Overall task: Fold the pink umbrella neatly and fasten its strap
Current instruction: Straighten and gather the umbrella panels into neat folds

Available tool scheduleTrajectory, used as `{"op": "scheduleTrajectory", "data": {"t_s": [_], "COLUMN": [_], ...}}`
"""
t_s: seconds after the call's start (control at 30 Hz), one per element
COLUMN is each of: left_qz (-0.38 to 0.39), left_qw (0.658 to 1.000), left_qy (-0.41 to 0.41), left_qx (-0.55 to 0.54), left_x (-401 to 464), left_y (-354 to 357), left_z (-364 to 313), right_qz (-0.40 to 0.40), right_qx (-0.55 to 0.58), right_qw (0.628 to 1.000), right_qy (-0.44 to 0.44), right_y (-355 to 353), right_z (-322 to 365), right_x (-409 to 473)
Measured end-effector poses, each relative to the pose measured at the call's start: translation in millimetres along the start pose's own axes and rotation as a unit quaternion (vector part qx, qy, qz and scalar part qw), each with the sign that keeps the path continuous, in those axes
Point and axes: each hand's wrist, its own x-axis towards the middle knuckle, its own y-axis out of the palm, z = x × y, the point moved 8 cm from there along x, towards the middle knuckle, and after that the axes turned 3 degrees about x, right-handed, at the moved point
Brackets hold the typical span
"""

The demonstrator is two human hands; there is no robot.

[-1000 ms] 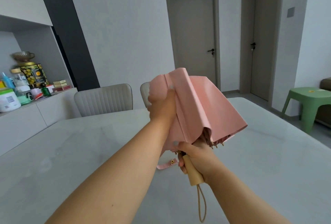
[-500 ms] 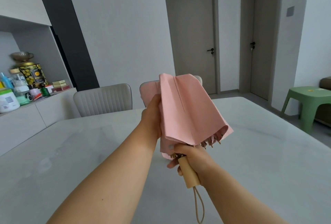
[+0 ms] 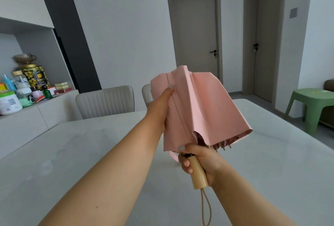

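1. Wrist loop (image 3: 206, 207): a beige cord hanging from the butt of the wooden handle (image 3: 198, 175).
2. Right hand (image 3: 200, 160): fingers curled round the handle, thumb pressed on the lower edge of the canopy.
3. Pink umbrella (image 3: 202, 110): collapsed but loosely pleated, held in the air above the middle of the table (image 3: 90, 153), tilted away; rib tips show at its hem.
4. Strap (image 3: 173, 156): a pink end hangs loose below the hem.
5. Left hand (image 3: 160, 106): grasping a fabric fold, thumb along a seam.
6. Two chairs (image 3: 105, 103) stand at the table's far edge.
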Motion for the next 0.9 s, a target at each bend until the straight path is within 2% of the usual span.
{"op": "scheduleTrajectory", "data": {"t_s": [0.07, 0.13, 0.2, 0.23, 0.33, 0.37, 0.43, 0.53, 0.6, 0.67, 0.8, 0.9], "left_qz": [-0.138, -0.222, -0.199, -0.167, -0.078, -0.057, -0.018, 0.069, 0.12, 0.152, 0.147, 0.167], "left_qw": [0.978, 0.916, 0.864, 0.85, 0.831, 0.835, 0.865, 0.926, 0.949, 0.958, 0.951, 0.956], "left_qy": [0.094, 0.244, 0.343, 0.36, 0.307, 0.27, 0.211, 0.166, 0.147, 0.144, 0.143, 0.161], "left_qx": [0.12, 0.23, 0.31, 0.347, 0.456, 0.476, 0.455, 0.331, 0.253, 0.197, 0.229, 0.177], "left_x": [-4.1, -16.9, -27.8, -29.7, -32.2, -29.7, -19.3, -18.6, -19.9, -20.3, -16.7, -14.1], "left_y": [-24.8, -34.1, -20.5, -9.5, 16.6, 19.0, 18.5, 18.5, 20.0, 20.6, 16.8, 15.3], "left_z": [-33.7, -86.1, -129.2, -142.1, -151.5, -148.9, -143.6, -138.4, -137.0, -135.3, -130.4, -132.9], "right_qz": [0.003, 0.006, 0.007, 0.005, 0.006, 0.007, 0.002, -0.008, -0.015, -0.024, -0.037, -0.034], "right_qx": [-0.009, -0.036, -0.064, -0.076, -0.105, -0.111, -0.111, -0.089, -0.079, -0.08, -0.084, -0.078], "right_qw": [1.0, 0.999, 0.998, 0.997, 0.994, 0.994, 0.994, 0.996, 0.996, 0.996, 0.995, 0.995], "right_qy": [-0.001, 0.002, 0.003, 0.002, 0.004, 0.005, 0.009, 0.023, 0.032, 0.035, 0.045, 0.047], "right_y": [0.7, -0.2, -1.8, -3.3, -3.6, -3.7, -5.4, -10.0, -13.2, -16.3, -19.1, -16.4], "right_z": [1.5, 0.9, -0.4, -1.3, -3.6, -4.4, -6.2, -11.3, -12.9, -11.8, -11.8, -11.7], "right_x": [-1.1, -1.2, -0.7, 0.0, 0.4, 0.6, 1.4, 3.6, 4.7, 4.3, 6.1, 7.9]}}
